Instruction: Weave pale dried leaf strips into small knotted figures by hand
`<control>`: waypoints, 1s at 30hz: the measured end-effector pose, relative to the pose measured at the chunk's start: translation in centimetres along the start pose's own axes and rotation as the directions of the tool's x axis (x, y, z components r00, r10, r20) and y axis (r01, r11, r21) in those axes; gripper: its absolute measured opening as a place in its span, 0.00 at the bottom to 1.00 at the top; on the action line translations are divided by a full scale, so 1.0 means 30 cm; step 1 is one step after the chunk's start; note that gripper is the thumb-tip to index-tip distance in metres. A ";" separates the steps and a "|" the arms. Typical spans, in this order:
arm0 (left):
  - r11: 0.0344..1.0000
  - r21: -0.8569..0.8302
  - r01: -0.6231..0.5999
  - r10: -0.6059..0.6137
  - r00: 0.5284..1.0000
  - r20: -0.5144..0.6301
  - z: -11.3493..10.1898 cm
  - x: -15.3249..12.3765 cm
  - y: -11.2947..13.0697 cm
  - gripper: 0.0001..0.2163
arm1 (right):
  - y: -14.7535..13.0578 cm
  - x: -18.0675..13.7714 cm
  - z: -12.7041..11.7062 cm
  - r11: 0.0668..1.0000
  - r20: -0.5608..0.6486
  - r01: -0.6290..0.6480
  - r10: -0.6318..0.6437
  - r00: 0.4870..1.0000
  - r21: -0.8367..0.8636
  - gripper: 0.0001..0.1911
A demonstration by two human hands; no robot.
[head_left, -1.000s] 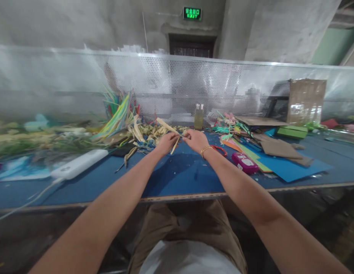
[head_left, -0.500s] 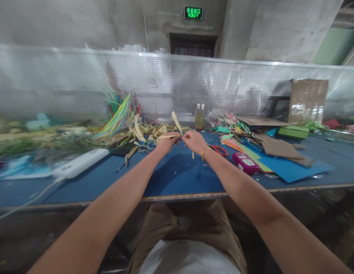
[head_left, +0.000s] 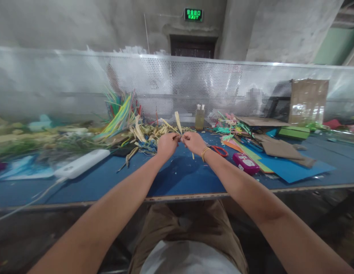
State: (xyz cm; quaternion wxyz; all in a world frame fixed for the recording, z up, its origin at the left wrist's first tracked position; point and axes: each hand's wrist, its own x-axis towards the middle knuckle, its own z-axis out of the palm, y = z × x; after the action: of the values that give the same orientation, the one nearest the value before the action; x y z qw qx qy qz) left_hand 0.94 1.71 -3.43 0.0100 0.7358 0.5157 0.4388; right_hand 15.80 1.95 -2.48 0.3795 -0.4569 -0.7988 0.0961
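Observation:
A pale, dried husk-like strip [head_left: 178, 121] stands up between my hands, above the middle of the blue table. My right hand [head_left: 194, 142] pinches it near its lower part, and a thin pale end hangs below the fingers. Close beside it, my left hand [head_left: 168, 145] is closed with its fingertips at the same spot, back of the hand turned up. A narrower pale strip [head_left: 167, 124] slants up and left from behind the left hand; whether the fingers grip it is hard to see. Behind the hands lies a heap of dried husk pieces [head_left: 148, 131].
Red-handled scissors [head_left: 219, 151] and a purple box-like device [head_left: 245, 163] lie right of my hands. Coloured paper sheets [head_left: 294, 167] and cardboard are farther right. A bottle [head_left: 200, 117] stands behind. At left are a white power strip [head_left: 81, 163] and bundled coloured stems [head_left: 120, 114].
My left hand has turned, its back now facing up. The narrow strip that lay across its fingers, pointing left, no longer shows there. My right hand has stayed nearly still.

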 end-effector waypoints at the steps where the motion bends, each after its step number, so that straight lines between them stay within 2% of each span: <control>1: 1.000 0.002 0.014 -0.014 1.000 -0.001 -0.001 -0.001 0.002 0.12 | 0.000 0.000 0.001 1.000 0.003 0.004 -0.004 1.000 -0.006 0.10; 6: 0.996 -0.089 -0.017 0.018 1.000 0.019 0.006 0.013 -0.029 0.12 | -0.008 -0.007 -0.001 1.000 0.019 0.016 -0.016 1.000 -0.017 0.09; 10: 0.969 -0.242 -0.045 0.077 0.989 0.124 0.020 0.039 -0.076 0.12 | -0.020 -0.013 -0.007 0.993 0.017 0.044 -0.042 0.999 -0.108 0.11; 14: 0.952 -0.298 -0.065 0.104 0.987 0.119 0.028 0.051 -0.092 0.12 | -0.016 -0.011 -0.019 0.968 -0.097 0.006 -0.031 0.995 -0.249 0.18; 18: 0.933 -0.358 -0.016 0.083 0.981 0.173 0.035 0.051 -0.092 0.12 | 0.004 -0.006 -0.026 0.964 -0.205 -0.012 -0.044 0.978 -0.264 0.13; 23: 0.908 -0.419 0.020 0.066 0.980 0.190 0.042 0.055 -0.092 0.12 | 0.014 -0.004 -0.018 0.973 -0.088 -0.032 0.012 0.996 -0.230 0.11; 27: 0.880 -0.471 0.058 0.024 0.986 0.167 0.042 0.059 -0.092 0.11 | 0.005 -0.006 -0.016 0.965 -0.085 -0.069 0.049 0.995 -0.253 0.11; 30: 0.852 -0.515 0.094 -0.014 0.987 0.157 0.045 0.059 -0.099 0.12 | -0.003 -0.010 -0.015 0.968 -0.086 -0.051 0.031 0.996 -0.245 0.12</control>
State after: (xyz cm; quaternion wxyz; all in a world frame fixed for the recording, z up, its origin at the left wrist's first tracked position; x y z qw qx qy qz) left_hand -0.25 5.07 -4.52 0.2593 0.7212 0.3959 0.5059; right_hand 16.16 1.58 -2.27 0.3499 -0.5205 -0.7787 -0.0147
